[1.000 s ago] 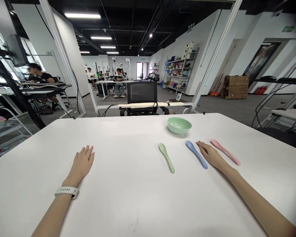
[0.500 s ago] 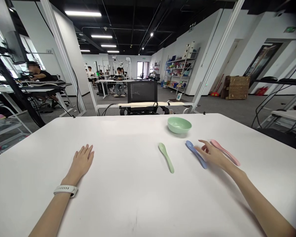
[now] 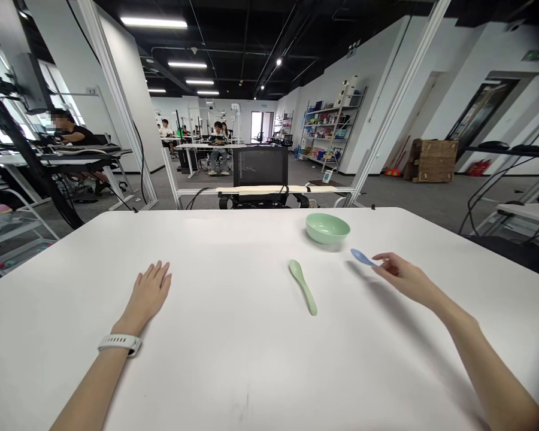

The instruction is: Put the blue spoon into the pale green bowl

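My right hand (image 3: 404,276) pinches a blue spoon (image 3: 363,257) between thumb and fingers. The spoon is raised off the table, its bowl end pointing left; most of its handle is hidden by the hand. Beyond it stands a light green bowl (image 3: 327,228), with nothing visible inside. A pale green spoon (image 3: 303,287) lies on the white table (image 3: 215,335), left of my right hand. The pink spoon does not show now; my right hand and forearm cover its former spot. Flat on the table at the left rests my left hand (image 3: 147,297), fingers stretched out, holding nothing.
A black mesh chair (image 3: 260,167) stands past the table's far edge. Metal frame posts rise on both sides. Farther back are shelves (image 3: 330,123) with goods, a wooden crate (image 3: 431,160) and several people at desks.
My right hand has taken hold of the blue spoon and lifted it from the table, moving slightly right. The pink spoon has gone out of sight. My left hand stays put.
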A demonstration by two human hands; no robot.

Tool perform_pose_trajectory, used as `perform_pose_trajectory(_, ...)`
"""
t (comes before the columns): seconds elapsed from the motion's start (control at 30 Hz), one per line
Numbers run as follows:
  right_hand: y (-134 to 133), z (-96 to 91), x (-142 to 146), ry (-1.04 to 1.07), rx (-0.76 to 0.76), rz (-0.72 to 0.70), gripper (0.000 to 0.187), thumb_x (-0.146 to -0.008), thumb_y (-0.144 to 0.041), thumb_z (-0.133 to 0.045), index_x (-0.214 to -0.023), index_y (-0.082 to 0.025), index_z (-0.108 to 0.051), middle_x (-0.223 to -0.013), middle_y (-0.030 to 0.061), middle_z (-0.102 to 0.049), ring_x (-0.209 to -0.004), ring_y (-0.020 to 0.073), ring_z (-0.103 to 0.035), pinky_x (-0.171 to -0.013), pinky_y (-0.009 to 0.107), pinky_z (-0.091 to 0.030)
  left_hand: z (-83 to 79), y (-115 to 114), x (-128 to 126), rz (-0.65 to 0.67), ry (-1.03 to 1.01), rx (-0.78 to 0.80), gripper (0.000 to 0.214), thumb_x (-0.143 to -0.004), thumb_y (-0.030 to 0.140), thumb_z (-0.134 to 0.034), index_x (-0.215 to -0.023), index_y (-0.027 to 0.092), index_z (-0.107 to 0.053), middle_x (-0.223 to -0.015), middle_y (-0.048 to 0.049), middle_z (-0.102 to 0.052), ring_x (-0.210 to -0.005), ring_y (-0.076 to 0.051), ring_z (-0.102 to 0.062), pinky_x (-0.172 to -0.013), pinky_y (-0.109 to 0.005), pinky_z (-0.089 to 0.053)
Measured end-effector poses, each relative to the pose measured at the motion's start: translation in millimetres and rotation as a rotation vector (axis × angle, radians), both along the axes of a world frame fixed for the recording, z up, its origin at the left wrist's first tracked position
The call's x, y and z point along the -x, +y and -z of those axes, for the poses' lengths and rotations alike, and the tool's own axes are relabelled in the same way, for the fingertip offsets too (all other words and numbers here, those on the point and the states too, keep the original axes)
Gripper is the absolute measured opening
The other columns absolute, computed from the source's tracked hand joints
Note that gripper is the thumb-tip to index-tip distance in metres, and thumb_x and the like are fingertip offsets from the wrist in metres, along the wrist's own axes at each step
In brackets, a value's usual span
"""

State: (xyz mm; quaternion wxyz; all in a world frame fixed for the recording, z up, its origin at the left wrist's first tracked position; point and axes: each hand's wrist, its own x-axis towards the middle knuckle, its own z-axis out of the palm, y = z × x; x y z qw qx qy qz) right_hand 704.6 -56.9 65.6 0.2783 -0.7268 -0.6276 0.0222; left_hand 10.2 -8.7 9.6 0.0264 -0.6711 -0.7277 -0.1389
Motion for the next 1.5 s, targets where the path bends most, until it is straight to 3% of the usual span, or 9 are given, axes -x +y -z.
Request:
perform_pose_trajectory(0.13,17,-35.8,-15,0.102,-0.001,0.032,0.039,-0.100,-0.057,-0.061,-0.123,-0.028,-0.070,-0.101,0.0123,-0.085,-0.088,0.0299,-0.078,-0.080,0.041,-0.059,-0.1,-1,-2,-0.006,0.000,0.012,0.075,-0.111,0.043,-0.023,-0.170,0.014,-0.059,-0.182,-0.0195,-0.053,-0.172,-0.036,-0.046,-0.140,-0.064,-0.036)
perform_pose_trajectory(0.27,57,-73.7,-6,-0.019,0.018,-0.023,0.025,-0.103,-0.037,-0.064,-0.122,-0.023,-0.072,-0.105,0.0152,-0.086,-0.093,0.0275,-0.077,-0.087,0.038,-0.056,-0.3,-1,-3,-0.021,0.001,0.028,0.076,-0.111,0.043,-0.021,-0.171,0.012,-0.057,-0.183,-0.0198,-0.050,-0.174,-0.034,-0.043,-0.142,-0.061,-0.033)
perform_pose_trajectory(0.37,94,-85.7,10,-0.140,0.071,-0.059,0.019,-0.104,-0.027,-0.064,-0.119,-0.018,-0.073,-0.106,0.0176,-0.087,-0.092,0.0254,-0.076,-0.086,0.036,-0.055,0.1,0,-2,-0.008,-0.003,0.038,0.077,-0.112,0.044,-0.020,-0.171,0.011,-0.057,-0.184,-0.0202,-0.049,-0.174,-0.035,-0.042,-0.142,-0.062,-0.033)
perform_pose_trajectory(0.53,139,-74.1,34,-0.228,0.125,-0.052,0.024,-0.104,-0.023,-0.065,-0.120,-0.011,-0.078,-0.111,0.0210,-0.088,-0.095,0.0254,-0.078,-0.086,0.034,-0.054,2.5,1,0,0.005,0.004,0.003,0.074,-0.112,0.043,-0.022,-0.169,0.013,-0.059,-0.182,-0.0201,-0.052,-0.172,-0.036,-0.046,-0.140,-0.065,-0.035)
perform_pose_trajectory(0.8,167,-46.9,58,-0.302,0.174,0.027,0.026,-0.097,-0.021,-0.065,-0.118,-0.018,-0.079,-0.113,0.0163,-0.090,-0.114,0.0354,-0.082,-0.102,0.046,-0.057,2.2,0,-1,0.008,0.034,0.005,0.071,-0.112,0.040,-0.025,-0.168,0.014,-0.061,-0.181,-0.0199,-0.053,-0.171,-0.035,-0.048,-0.139,-0.064,-0.038)
perform_pose_trajectory(1.0,157,-49.0,56,-0.286,0.142,0.025,0.035,-0.106,-0.027,-0.055,-0.132,-0.018,-0.076,-0.132,0.0171,-0.087,-0.126,0.0354,-0.079,-0.110,0.047,-0.056,5.3,1,1,-0.011,0.060,0.007,0.070,-0.114,0.042,-0.027,-0.169,0.017,-0.060,-0.182,-0.0175,-0.053,-0.172,-0.032,-0.047,-0.140,-0.058,-0.038)
perform_pose_trajectory(1.13,130,-42.7,36,-0.191,-0.112,0.013,0.045,-0.106,-0.031,-0.052,-0.142,-0.015,-0.073,-0.145,0.0230,-0.081,-0.136,0.0400,-0.075,-0.117,0.054,-0.057,7.9,2,2,0.001,0.044,0.005,0.073,-0.113,0.042,-0.023,-0.169,0.014,-0.059,-0.183,-0.0182,-0.052,-0.172,-0.034,-0.047,-0.140,-0.060,-0.036)
perform_pose_trajectory(1.23,102,-23.6,19,-0.094,-0.228,0.010,0.050,-0.105,-0.030,-0.049,-0.148,-0.016,-0.070,-0.145,0.0227,-0.080,-0.140,0.0396,-0.073,-0.121,0.056,-0.057,8.8,2,2,0.008,0.029,-0.007,0.074,-0.113,0.043,-0.021,-0.169,0.013,-0.059,-0.182,-0.0186,-0.052,-0.172,-0.035,-0.047,-0.140,-0.062,-0.036)
perform_pose_trajectory(1.5,41,44.4,6,-0.069,0.022,-0.121,0.053,-0.107,-0.043,-0.047,-0.145,-0.020,-0.075,-0.155,0.0207,-0.077,-0.148,0.0401,-0.071,-0.129,0.055,-0.054,5.6,1,0,-0.002,0.016,-0.003,0.073,-0.113,0.043,-0.023,-0.169,0.015,-0.060,-0.182,-0.0182,-0.053,-0.172,-0.034,-0.047,-0.140,-0.062,-0.037)
